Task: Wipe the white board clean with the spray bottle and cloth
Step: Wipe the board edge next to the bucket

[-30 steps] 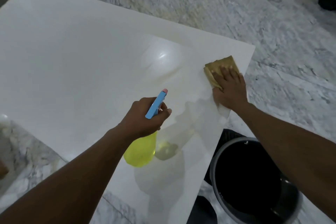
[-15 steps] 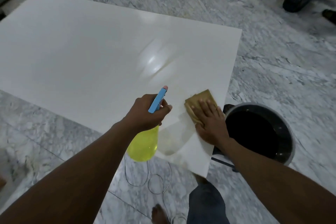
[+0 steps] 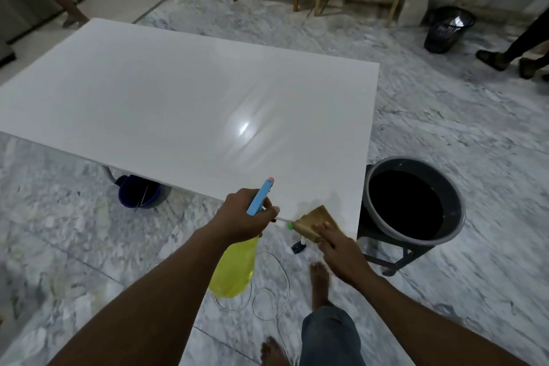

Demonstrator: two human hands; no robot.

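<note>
A large glossy white board [image 3: 184, 104] lies flat in front of me, raised above the marble floor. My left hand [image 3: 243, 217] grips a spray bottle [image 3: 237, 264] with a yellow body and a blue trigger head, held just off the board's near edge. My right hand [image 3: 338, 249] holds a tan cloth [image 3: 315, 221] at the board's near right corner. Part of the cloth lies under my fingers.
A grey bucket [image 3: 457, 208] of dark water sits on a black stool beside the board's right edge. A blue bucket [image 3: 139, 194] stands under the board. A white cable [image 3: 267, 297] loops by my bare feet. Wooden frames, a black bin [image 3: 447, 30] and another person's feet [image 3: 505, 59] are farther off.
My right hand has drawn the cloth back along the board's right side to its near corner. The view has pulled back, so the whole board shows. The left hand keeps its hold on the bottle.
</note>
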